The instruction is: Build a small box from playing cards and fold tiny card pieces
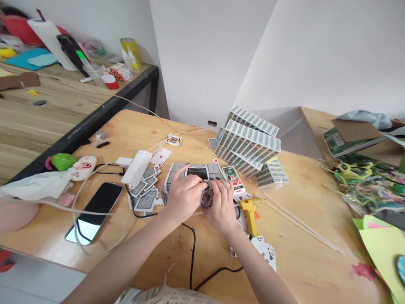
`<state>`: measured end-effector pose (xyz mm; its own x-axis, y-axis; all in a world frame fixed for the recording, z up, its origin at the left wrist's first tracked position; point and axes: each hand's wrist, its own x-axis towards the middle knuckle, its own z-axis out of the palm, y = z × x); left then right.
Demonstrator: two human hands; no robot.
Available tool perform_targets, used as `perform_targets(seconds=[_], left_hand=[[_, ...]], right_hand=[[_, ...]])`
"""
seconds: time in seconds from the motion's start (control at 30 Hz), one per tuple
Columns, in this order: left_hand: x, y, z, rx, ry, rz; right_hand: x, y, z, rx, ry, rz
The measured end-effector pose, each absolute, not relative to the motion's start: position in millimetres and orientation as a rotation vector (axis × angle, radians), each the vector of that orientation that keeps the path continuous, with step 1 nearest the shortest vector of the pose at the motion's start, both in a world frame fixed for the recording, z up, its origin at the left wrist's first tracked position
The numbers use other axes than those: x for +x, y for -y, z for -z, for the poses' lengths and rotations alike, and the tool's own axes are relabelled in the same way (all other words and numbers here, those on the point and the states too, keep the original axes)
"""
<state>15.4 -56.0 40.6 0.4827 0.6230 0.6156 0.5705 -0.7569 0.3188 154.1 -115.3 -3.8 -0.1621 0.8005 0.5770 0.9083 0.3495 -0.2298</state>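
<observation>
A box-like structure built of playing cards (215, 171), with grey patterned backs outward and a dark opening in its top, sits on the table before me. My left hand (186, 195) is closed at its front edge, thumb and fingers pinched near the middle. Beside it, my right hand (222, 202) has its fingers curled over the same edge, almost touching the left fingertips. What lies between the fingertips is hidden. Loose playing cards (147, 198) lie left of the structure. A green and red card pack (233, 179) rests at its right, near a yellow hot glue gun (250, 215).
Several green card packs are stacked (249, 141) at the back right. A white power strip (137, 169), a phone (95, 213) and looping cables lie left. Two glue sticks (303, 223) lie right. Face-up cards (265, 252) lie near my right forearm.
</observation>
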Motion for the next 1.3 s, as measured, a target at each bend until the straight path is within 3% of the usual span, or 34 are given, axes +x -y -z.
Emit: perform_targets(seconds=[0.63,0.8,0.93,1.3], left_hand=[[-13,51,-42,2.632,-1.073,-1.159],[-29,54,-38,2.372,-1.275,-1.24],[-40,62,-25,2.031,-1.533,-1.083],[-15,53,-11,1.754,-1.603,-1.2]], right_hand=[[158,113,1,-1.442,1.985,0.181],[162,112,0,-1.443,1.976,0.186],[164,112,1,-1.435,2.009,0.182],[154,112,-5,-1.556,2.055,0.171]])
